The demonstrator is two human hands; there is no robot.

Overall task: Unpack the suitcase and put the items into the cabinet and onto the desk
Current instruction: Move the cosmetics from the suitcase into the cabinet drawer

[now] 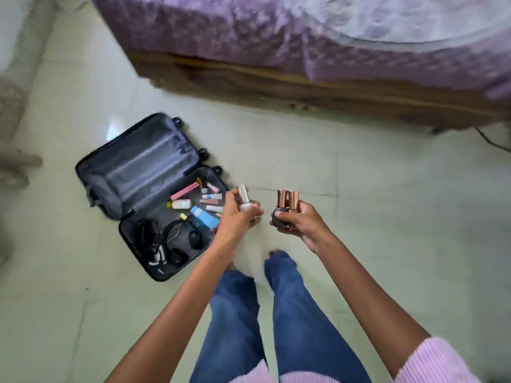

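Pink-and-white striped sleeves (439,360) frame the bottom edge, bare forearms reaching forward over blue denim jeans (298,313).

The left hand (237,219) has its fingers (255,214) curled round a small white bottle with a tall pale cap (244,201), held upright with the thumb against the cap's side. The right hand (301,222) has its fingers clamped on a cluster of rose-gold ribbed tubes (288,199), standing upright above the fist, and the thumb (286,215) presses a dark round compact (280,217) against the palm just below them. The two hands are near each other but apart. No label on any of these can be read (motion blur smears them).

Left of the hands, a black hard-shell suitcase (143,167) lies open flat on the pale green tiled floor (387,189). Its far half shows only grey lining. Its near half holds a long pink box (184,191), a blue bottle (203,217), several small tubes and bottles, black headphones (177,233) and tangled black cables (150,236); their print is too small to make out.

Beyond, a wooden bed frame (331,98) carries a purple patterned cover (249,31).
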